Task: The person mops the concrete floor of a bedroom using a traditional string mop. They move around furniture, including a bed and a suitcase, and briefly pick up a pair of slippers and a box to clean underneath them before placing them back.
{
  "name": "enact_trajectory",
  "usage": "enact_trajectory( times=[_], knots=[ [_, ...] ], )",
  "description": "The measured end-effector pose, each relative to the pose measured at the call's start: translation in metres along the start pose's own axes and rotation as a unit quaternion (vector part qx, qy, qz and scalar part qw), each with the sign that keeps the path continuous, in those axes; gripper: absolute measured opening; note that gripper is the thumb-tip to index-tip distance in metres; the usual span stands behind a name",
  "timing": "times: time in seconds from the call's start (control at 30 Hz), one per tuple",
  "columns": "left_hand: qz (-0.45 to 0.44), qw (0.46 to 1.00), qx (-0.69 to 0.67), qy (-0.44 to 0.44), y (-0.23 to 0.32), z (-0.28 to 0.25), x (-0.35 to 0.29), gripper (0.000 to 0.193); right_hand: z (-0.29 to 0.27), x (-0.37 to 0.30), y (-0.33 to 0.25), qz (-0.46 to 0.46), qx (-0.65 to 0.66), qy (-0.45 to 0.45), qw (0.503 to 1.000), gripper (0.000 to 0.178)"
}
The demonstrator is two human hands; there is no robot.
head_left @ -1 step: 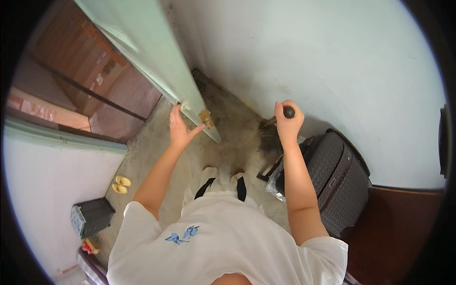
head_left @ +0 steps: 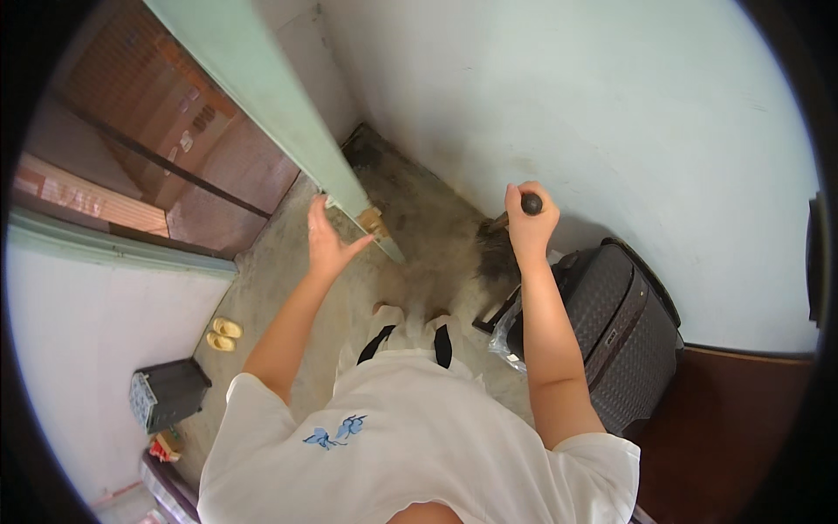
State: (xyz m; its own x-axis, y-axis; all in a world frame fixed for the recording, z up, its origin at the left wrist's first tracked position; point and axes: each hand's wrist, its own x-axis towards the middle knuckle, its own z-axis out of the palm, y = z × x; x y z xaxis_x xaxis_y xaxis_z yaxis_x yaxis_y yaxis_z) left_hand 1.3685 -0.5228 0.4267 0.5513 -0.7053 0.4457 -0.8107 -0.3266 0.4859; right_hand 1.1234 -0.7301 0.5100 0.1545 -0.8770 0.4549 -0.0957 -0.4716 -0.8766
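Note:
A pale green door [head_left: 288, 109] stands ajar in front of me, its edge running down toward the floor. My left hand [head_left: 327, 249] is at that edge, thumb and fingers spread apart, the thumb against a worn brownish lock plate [head_left: 370, 218] and the fingertips by a small fitting on the door. My right hand [head_left: 534, 231] is wrapped round the handle of a broom [head_left: 531, 204], whose dark round end pokes out of the fist. The broom's dark bristles [head_left: 497, 258] rest on the floor beside the wall, partly hidden by my wrist.
A dark grey suitcase [head_left: 615, 327] stands at my right against the pale wall [head_left: 594, 96], near a brown wooden surface [head_left: 733, 428]. Left, yellow slippers [head_left: 223, 334] and a dark bin [head_left: 173, 393] sit on the concrete floor [head_left: 271, 279]. A doorway opens at far left.
The door has swung a little to the left, showing more wall and floor corner behind it. My left hand has shifted slightly left with it. The right hand and broom look unchanged.

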Motion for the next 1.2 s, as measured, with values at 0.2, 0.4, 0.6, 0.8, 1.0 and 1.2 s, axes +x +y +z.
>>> enact_trajectory(
  times=[0.2, 0.4, 0.6, 0.8, 1.0, 1.2],
  knots=[
    [-0.054, 0.998, 0.043, 0.003, -0.037, -0.052, -0.051, 0.070, 0.018, 0.006, 0.001, -0.040, 0.005, -0.035, 0.999, 0.019],
    [-0.140, 0.987, 0.008, -0.073, -0.099, -0.111, -0.086, 0.050, 0.032, -0.021, -0.015, -0.076, 0.019, -0.091, 0.993, 0.017],
    [-0.407, 0.909, -0.087, -0.004, -0.154, -0.094, -0.159, 0.064, 0.032, -0.062, -0.021, -0.115, 0.041, -0.177, 0.976, 0.015],
    [-0.685, 0.459, -0.488, -0.288, -0.036, 0.069, -0.131, 0.052, 0.037, -0.083, -0.023, -0.119, 0.074, -0.259, 0.956, 0.016],
    [-0.679, 0.251, -0.556, -0.409, 0.040, 0.223, -0.043, 0.067, 0.072, -0.058, -0.029, -0.094, 0.129, -0.378, 0.912, 0.016],
    [-0.618, 0.279, -0.500, -0.539, -0.021, 0.291, -0.014, 0.029, 0.151, -0.024, -0.023, -0.067, 0.119, -0.420, 0.897, 0.018]
  ],
)
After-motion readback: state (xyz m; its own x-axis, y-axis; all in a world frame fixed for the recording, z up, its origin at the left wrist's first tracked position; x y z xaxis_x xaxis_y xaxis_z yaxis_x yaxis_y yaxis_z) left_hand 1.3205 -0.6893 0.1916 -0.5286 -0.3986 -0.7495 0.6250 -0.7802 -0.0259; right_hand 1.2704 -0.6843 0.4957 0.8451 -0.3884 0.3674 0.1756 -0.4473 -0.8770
